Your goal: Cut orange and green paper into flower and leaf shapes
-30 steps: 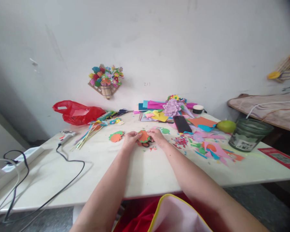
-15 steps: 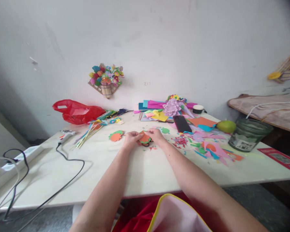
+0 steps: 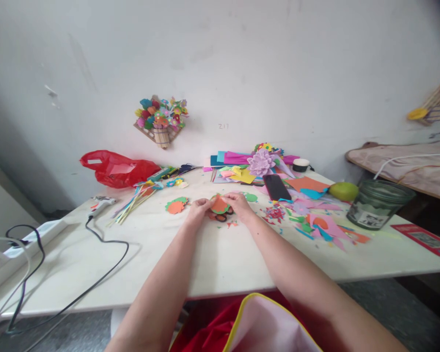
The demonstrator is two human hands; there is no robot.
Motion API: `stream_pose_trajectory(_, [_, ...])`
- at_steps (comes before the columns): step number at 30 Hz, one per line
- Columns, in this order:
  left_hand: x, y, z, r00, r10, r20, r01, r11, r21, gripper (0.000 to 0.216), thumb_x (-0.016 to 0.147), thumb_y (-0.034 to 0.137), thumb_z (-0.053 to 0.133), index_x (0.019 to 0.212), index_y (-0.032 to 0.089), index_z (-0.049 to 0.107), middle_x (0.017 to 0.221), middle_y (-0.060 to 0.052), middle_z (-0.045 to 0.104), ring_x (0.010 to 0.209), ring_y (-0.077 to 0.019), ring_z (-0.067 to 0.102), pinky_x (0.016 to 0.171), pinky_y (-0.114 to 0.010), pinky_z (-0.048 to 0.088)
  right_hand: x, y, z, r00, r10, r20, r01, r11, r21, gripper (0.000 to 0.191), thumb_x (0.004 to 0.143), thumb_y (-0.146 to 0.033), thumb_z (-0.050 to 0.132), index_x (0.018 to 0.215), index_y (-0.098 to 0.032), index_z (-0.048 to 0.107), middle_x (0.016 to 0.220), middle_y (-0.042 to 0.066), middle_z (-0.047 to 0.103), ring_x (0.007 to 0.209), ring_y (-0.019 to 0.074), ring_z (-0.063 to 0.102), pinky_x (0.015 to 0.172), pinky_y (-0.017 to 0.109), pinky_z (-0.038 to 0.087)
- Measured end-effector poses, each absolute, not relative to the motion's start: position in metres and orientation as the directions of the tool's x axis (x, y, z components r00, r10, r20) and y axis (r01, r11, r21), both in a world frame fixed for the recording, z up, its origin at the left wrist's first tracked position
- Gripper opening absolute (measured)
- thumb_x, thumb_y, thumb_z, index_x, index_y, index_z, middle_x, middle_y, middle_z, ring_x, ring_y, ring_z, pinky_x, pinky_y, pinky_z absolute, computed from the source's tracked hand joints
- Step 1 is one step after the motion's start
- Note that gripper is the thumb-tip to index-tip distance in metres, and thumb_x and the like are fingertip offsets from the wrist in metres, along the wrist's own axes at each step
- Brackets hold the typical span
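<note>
Between my two hands, just above the table, is an orange and green scalloped foam cutout [image 3: 219,204]. My left hand [image 3: 201,210] pinches its left edge, and my right hand [image 3: 238,203] pinches the right edge. Under it lies a pair of scissors with dark and orange handles [image 3: 222,217], partly covered by the cutout. Small orange scraps [image 3: 232,225] are scattered close by. Left of my hands rest similar orange and green cutouts [image 3: 176,205], and a green piece [image 3: 251,197] lies just past my right hand.
On the left are a glue gun [image 3: 101,206] with its cable, a power strip [image 3: 40,239], thin sticks [image 3: 132,205] and a red plastic bag [image 3: 121,168]. To the right sit a phone [image 3: 276,187], coloured scraps [image 3: 330,229], a green fruit [image 3: 343,191] and a dark green tub [image 3: 379,205].
The cutout has turned slightly in my fingers, showing more of its orange face with a green rim. More of the scissor handles now shows below it. Both hands have barely moved.
</note>
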State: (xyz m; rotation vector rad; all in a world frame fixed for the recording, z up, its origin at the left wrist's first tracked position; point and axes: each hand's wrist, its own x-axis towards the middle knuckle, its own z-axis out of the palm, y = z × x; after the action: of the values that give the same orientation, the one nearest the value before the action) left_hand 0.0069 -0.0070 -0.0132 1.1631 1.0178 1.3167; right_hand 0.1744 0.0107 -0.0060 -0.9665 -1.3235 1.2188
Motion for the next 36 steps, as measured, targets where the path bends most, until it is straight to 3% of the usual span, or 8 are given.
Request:
stream_pose_trajectory(5, [0.0080, -0.0059, -0.0105, 0.057, 0.998, -0.002, -0.289, 0.018, 0.957, 0.041, 0.074, 0.054, 0.080, 0.067, 0.017, 0.064, 0.066, -0.011, 0.073, 0.058, -0.0220, 0.070, 0.045, -0.027, 0.050, 0.1757, 0.0116, -0.0063, -0.083, 0.987, 0.138, -0.157, 0.124, -0.980, 0.024, 0.061, -0.039, 0.076, 0.071, -0.017, 0.076, 0.063, 0.000, 0.064, 0.057, 0.0136, 0.054, 0.048, 0.023, 0.038])
stream_pose_trajectory(9, [0.0095, -0.0094, -0.0073, 0.085, 0.996, 0.013, -0.340, 0.017, 0.940, 0.024, 0.070, 0.026, 0.086, 0.069, 0.013, 0.067, 0.070, -0.009, 0.074, 0.063, -0.0194, 0.072, 0.054, -0.026, 0.057, 0.1754, 0.0114, -0.0057, -0.078, 0.985, 0.151, -0.166, 0.136, -0.977, 0.024, 0.060, -0.039, 0.076, 0.071, -0.017, 0.077, 0.063, 0.000, 0.065, 0.057, 0.0135, 0.053, 0.046, 0.023, 0.036])
stream_pose_trajectory(13, [0.0097, -0.0122, -0.0066, 0.103, 0.995, 0.019, -0.386, 0.022, 0.922, 0.025, 0.066, 0.012, 0.088, 0.064, 0.013, 0.063, 0.065, -0.004, 0.070, 0.062, -0.0156, 0.070, 0.061, -0.024, 0.060, 0.1746, 0.0125, -0.0055, -0.070, 0.988, 0.139, -0.171, 0.125, -0.977, 0.022, 0.060, -0.038, 0.076, 0.069, -0.017, 0.076, 0.062, 0.000, 0.064, 0.055, 0.0133, 0.051, 0.046, 0.023, 0.036])
stream_pose_trajectory(19, [0.0080, -0.0094, -0.0106, 0.099, 0.995, 0.026, -0.417, 0.017, 0.909, 0.020, 0.063, 0.007, 0.086, 0.065, 0.012, 0.066, 0.064, -0.002, 0.070, 0.060, -0.0144, 0.069, 0.069, -0.028, 0.063, 0.1747, 0.0155, -0.0083, -0.061, 0.985, 0.158, -0.177, 0.145, -0.973, 0.022, 0.060, -0.038, 0.076, 0.067, -0.017, 0.076, 0.063, 0.000, 0.066, 0.055, 0.0126, 0.051, 0.045, 0.023, 0.035])
stream_pose_trajectory(25, [0.0087, -0.0083, -0.0088, 0.087, 0.995, -0.049, -0.433, 0.082, 0.898, 0.004, 0.080, 0.016, 0.072, 0.079, 0.012, 0.072, 0.082, -0.012, 0.079, 0.074, -0.0230, 0.076, 0.065, -0.032, 0.063, 0.1732, 0.0165, -0.0115, -0.060, 0.985, 0.163, -0.176, 0.151, -0.973, 0.026, 0.062, -0.039, 0.079, 0.074, -0.016, 0.080, 0.062, -0.001, 0.066, 0.054, 0.0115, 0.051, 0.045, 0.022, 0.034])
stream_pose_trajectory(30, [0.0098, -0.0082, -0.0082, 0.043, 0.998, -0.045, -0.498, 0.061, 0.865, 0.009, 0.081, 0.009, 0.069, 0.073, 0.013, 0.068, 0.070, -0.006, 0.074, 0.063, -0.0158, 0.071, 0.075, -0.034, 0.066, 0.1736, 0.0174, -0.0118, -0.074, 0.984, 0.160, -0.137, 0.149, -0.979, 0.025, 0.064, -0.038, 0.078, 0.075, -0.016, 0.081, 0.066, 0.001, 0.069, 0.058, 0.0133, 0.055, 0.048, 0.023, 0.038])
stream_pose_trajectory(36, [0.0099, -0.0068, -0.0075, 0.054, 0.994, -0.092, -0.515, 0.106, 0.850, 0.010, 0.085, 0.009, 0.062, 0.077, 0.012, 0.068, 0.070, -0.008, 0.075, 0.063, -0.0173, 0.073, 0.070, -0.033, 0.067, 0.1734, 0.0180, -0.0137, -0.065, 0.984, 0.163, -0.111, 0.155, -0.982, 0.028, 0.065, -0.040, 0.079, 0.078, -0.016, 0.082, 0.070, 0.003, 0.072, 0.060, 0.0148, 0.057, 0.050, 0.024, 0.041])
